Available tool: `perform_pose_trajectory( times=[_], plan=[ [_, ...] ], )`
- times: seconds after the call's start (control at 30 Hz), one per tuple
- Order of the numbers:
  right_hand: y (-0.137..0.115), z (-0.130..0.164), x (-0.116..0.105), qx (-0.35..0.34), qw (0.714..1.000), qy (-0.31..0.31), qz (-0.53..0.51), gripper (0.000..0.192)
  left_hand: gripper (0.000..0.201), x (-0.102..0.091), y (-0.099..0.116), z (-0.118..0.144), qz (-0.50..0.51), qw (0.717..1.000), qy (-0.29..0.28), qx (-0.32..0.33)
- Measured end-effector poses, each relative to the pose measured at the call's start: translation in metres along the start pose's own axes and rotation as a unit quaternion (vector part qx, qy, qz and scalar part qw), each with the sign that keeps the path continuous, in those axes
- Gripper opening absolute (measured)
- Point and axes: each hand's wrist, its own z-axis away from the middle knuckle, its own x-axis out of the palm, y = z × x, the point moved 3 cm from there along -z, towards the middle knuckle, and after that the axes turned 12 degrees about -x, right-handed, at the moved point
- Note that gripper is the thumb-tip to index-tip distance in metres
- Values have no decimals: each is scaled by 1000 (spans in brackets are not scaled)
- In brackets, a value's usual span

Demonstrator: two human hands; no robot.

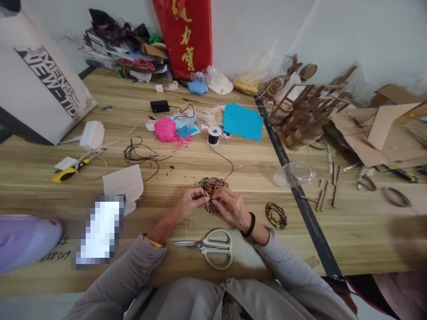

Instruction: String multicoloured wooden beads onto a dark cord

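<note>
"Centrally, a black cord (232, 166) is gripped: your left hand (191, 200) and right hand (230, 205) meet, thumb and fingers of each pinched on it."

"And around your hands?"

"Just beyond them, multicoloured beads (213, 182) lie heaped; the cord bends from there to its spool (213, 138) on the far side."

"What else surrounds you?"

"Scissors (200, 245) lie nearer you, a beaded coil (282, 218) to your right, pink yarn (165, 129) to the spool's left."
</note>
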Motion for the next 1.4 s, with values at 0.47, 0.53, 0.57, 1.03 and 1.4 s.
perform_pose_trajectory(
  times=[0.47,0.53,0.57,1.03,1.4],
  plan=[
    [17,3,1,198,958,2,-206,31,18,3,6,5,-172,979,75,81],
    [17,2,1,211,948,0,-239,34,16,4,8,6,-185,974,86,94],
    [17,1,1,217,943,0,-252,36,15,4,9,7,-191,972,91,106],
    [21,1,3,261,903,4,-340,41,10,9,14,9,-215,943,112,230],
    [27,8,12,335,839,29,-427,37,11,10,13,11,-220,934,120,254]
  ],
)
